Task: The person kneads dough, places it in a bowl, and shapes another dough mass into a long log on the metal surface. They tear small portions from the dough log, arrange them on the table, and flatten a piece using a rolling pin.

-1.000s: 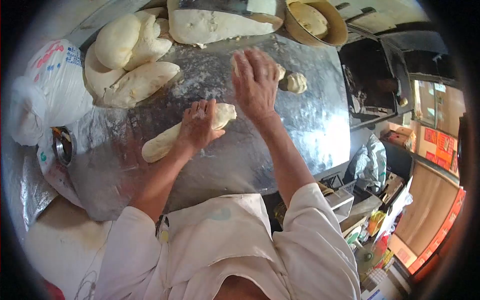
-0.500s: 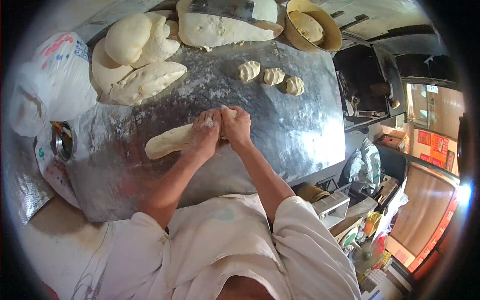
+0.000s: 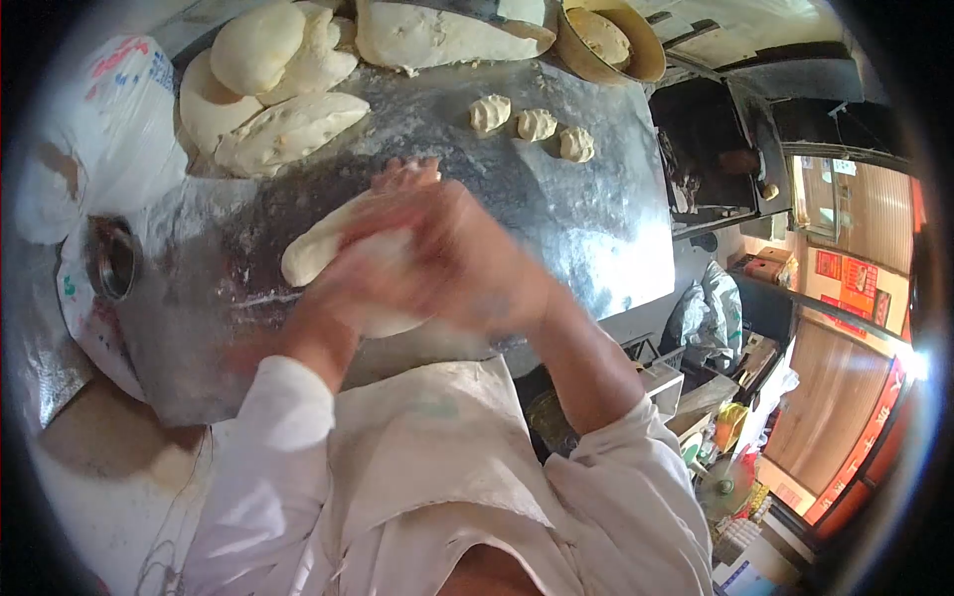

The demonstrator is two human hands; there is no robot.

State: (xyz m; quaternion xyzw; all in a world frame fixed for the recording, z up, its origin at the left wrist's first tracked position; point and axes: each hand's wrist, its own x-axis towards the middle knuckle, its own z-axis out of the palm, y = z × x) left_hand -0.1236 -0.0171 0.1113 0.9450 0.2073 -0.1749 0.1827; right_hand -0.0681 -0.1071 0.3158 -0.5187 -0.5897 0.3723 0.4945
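A long roll of dough [image 3: 313,253] lies on the metal worktop [image 3: 219,338], its left end showing beside my hands. My left hand [image 3: 373,273] is over the roll, badly smeared by motion. Across it passes my right hand [image 3: 447,248], blurred too, so the fingers of both cannot be told apart clearly. Whether either one grips dough is hidden. Beyond them, three small dough pieces stand in a slanting row: a left one [image 3: 490,114], a middle one [image 3: 537,124] and a right one [image 3: 576,144].
Large dough lumps [image 3: 288,134] rest at the back left, beside a white plastic bag [image 3: 109,129]. Another big dough mass [image 3: 427,38] lies along the back edge, next to a tan bowl [image 3: 651,62]. A round metal container [image 3: 114,258] is at the left.
A second ago my right hand was at the row of small dough pieces. It then came back to the roll beside my left hand, and now both hands overlap in a blur. The view has shifted slightly.
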